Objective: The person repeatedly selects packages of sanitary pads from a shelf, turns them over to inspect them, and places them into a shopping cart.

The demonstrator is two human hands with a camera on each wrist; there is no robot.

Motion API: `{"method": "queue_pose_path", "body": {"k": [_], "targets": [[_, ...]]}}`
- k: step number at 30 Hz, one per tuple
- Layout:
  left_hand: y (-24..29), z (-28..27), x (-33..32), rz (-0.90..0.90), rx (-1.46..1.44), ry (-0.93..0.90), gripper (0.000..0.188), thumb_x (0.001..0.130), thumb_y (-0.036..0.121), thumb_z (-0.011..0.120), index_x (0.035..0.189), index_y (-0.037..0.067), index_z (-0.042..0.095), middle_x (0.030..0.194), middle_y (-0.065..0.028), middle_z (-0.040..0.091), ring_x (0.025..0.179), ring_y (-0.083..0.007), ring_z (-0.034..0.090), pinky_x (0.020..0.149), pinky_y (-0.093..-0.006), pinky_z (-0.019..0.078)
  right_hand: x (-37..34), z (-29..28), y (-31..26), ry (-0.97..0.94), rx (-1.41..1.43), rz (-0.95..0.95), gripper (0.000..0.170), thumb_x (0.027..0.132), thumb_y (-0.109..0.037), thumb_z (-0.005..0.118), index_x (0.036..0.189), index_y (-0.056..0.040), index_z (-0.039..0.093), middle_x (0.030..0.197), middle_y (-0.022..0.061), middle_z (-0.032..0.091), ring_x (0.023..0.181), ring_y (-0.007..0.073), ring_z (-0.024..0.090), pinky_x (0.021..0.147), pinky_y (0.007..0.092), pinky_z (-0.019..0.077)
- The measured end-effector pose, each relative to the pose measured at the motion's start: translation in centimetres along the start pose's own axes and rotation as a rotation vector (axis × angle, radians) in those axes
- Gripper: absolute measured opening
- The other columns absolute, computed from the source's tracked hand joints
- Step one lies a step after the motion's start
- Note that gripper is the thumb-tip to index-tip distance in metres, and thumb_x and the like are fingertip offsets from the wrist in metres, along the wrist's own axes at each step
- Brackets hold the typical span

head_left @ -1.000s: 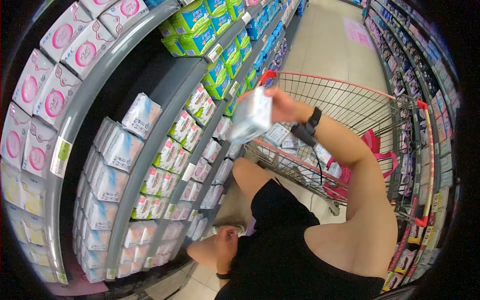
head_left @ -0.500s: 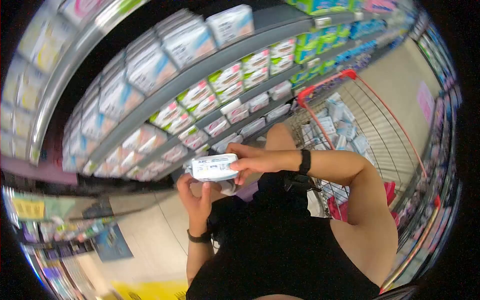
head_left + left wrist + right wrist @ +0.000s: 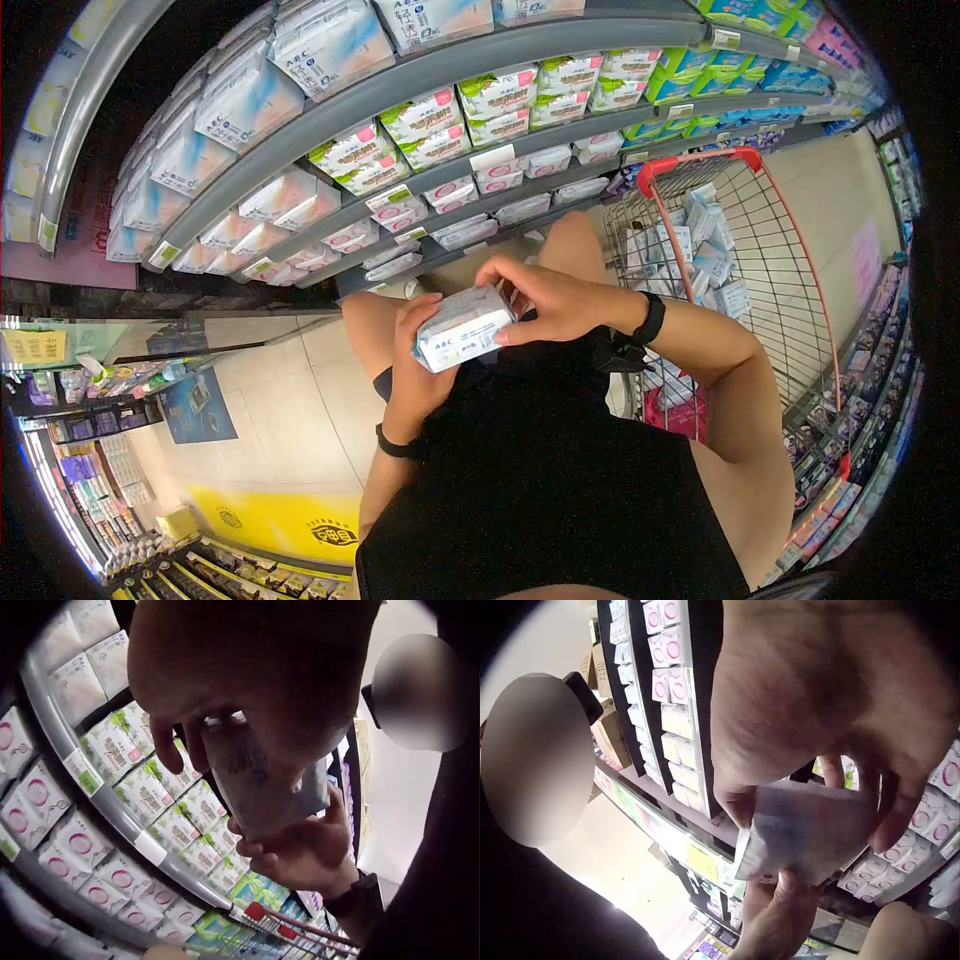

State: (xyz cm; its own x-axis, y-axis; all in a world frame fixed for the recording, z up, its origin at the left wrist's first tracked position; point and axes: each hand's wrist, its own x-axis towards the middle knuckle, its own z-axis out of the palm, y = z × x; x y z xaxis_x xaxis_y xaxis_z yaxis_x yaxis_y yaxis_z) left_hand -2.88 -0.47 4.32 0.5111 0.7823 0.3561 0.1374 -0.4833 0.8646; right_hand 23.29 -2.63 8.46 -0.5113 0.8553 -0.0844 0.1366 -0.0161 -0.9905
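Both hands hold a white and pale blue pack [image 3: 464, 330] marked ABC in front of the black top. The left hand [image 3: 416, 350] grips its left end, and the right hand [image 3: 548, 298] pinches the right end between thumb and fingers. In the left wrist view the pack [image 3: 262, 784] lies between the near left hand [image 3: 247, 682] and the right hand [image 3: 304, 851] beyond. The right wrist view has the right hand [image 3: 817, 705] over the pack [image 3: 802, 829], with the left hand [image 3: 780, 919] below it.
A shopping cart [image 3: 760, 180] with several similar packs [image 3: 712, 262] stands at the right, close to the right arm. Shelves [image 3: 420, 75] of stacked packs curve across the front and left. Tiled floor [image 3: 290, 400] and a yellow floor panel [image 3: 270, 518] show at lower left.
The right hand has brought the pack from beside the cart to the lap, where the left hand has taken hold of it too. Its printed ABC side now faces up more clearly. The view has turned left.
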Motion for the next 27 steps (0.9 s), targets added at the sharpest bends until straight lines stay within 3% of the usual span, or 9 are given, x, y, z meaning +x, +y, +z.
{"method": "queue_pose_path", "body": {"k": [1, 4, 7, 10, 19, 27], "targets": [[-0.1, 0.0, 0.4, 0.004, 0.002, -0.016, 0.067, 0.077, 0.007, 0.08, 0.134, 0.003, 0.043, 0.137, -0.0246, 0.049, 0.124, -0.0386, 0.052, 0.106, -0.0454, 0.0419, -0.1, -0.2, -0.3, 0.034, -0.084, -0.01, 0.068, 0.087, -0.026, 0.078, 0.138, -0.0032, 0.04, 0.115, 0.013, 0.055, 0.108, 0.0209, 0.058, 0.085, 0.0346, 0.054], [1.9, -0.3, 2.0, 0.025, -0.046, -0.058, 0.063, 0.081, 0.018, 0.078, 0.133, 0.003, 0.046, 0.136, -0.0249, 0.049, 0.126, -0.0396, 0.051, 0.106, -0.047, 0.0411, 0.0, -0.2, -0.4, 0.1, -0.182, -0.146, 0.067, 0.088, -0.035, 0.076, 0.138, -0.0022, 0.045, 0.116, 0.018, 0.059, 0.106, 0.0282, 0.06, 0.086, 0.0381, 0.0539], [1.2, -0.7, 1.8, 0.006, -0.11, -0.074, 0.058, 0.083, 0.027, 0.076, 0.13, 0.002, 0.052, 0.135, -0.025, 0.051, 0.127, -0.0404, 0.051, 0.107, -0.0487, 0.0399, -0.2, -0.8, -2.1, 0.105, -0.223, -0.142, 0.062, 0.088, -0.035, 0.075, 0.136, -0.0028, 0.052, 0.12, 0.0188, 0.06, 0.112, 0.0329, 0.059, 0.089, 0.0407, 0.0529], [1.7, -0.5, 1.6, -0.034, -0.137, -0.033, 0.051, 0.085, 0.026, 0.073, 0.126, 0.002, 0.056, 0.135, -0.0245, 0.052, 0.127, -0.0399, 0.051, 0.107, -0.0488, 0.0394, -0.1, -0.9, -1.5, 0.118, -0.224, -0.166, 0.06, 0.087, -0.033, 0.075, 0.135, -0.0032, 0.055, 0.123, 0.0191, 0.059, 0.113, 0.035, 0.059, 0.09, 0.0412, 0.0527], [0.2, -1.0, 1.2, -0.054, -0.197, 0.045, 0.029, 0.083, 0.012, 0.075, 0.11, 0.003, 0.074, 0.131, -0.0187, 0.06, 0.13, -0.0386, 0.05, 0.109, -0.051, 0.0378, 1.2, -0.8, -0.8, 0.076, -0.146, -0.103, 0.065, 0.082, -0.027, 0.081, 0.137, -0.0073, 0.054, 0.123, 0.0164, 0.057, 0.108, 0.0312, 0.06, 0.092, 0.0399, 0.0521], [-1.2, -0.5, 1.6, -0.033, -0.221, 0.049, 0.026, 0.088, 0.009, 0.072, 0.113, 0.009, 0.076, 0.133, -0.015, 0.062, 0.135, -0.0415, 0.046, 0.112, -0.0538, 0.0347, 1.8, -1.5, 0.9, 0.092, -0.091, -0.117, 0.065, 0.083, -0.025, 0.082, 0.14, -0.0105, 0.052, 0.128, 0.0135, 0.052, 0.119, 0.0277, 0.054, 0.093, 0.0374, 0.0578]]}}
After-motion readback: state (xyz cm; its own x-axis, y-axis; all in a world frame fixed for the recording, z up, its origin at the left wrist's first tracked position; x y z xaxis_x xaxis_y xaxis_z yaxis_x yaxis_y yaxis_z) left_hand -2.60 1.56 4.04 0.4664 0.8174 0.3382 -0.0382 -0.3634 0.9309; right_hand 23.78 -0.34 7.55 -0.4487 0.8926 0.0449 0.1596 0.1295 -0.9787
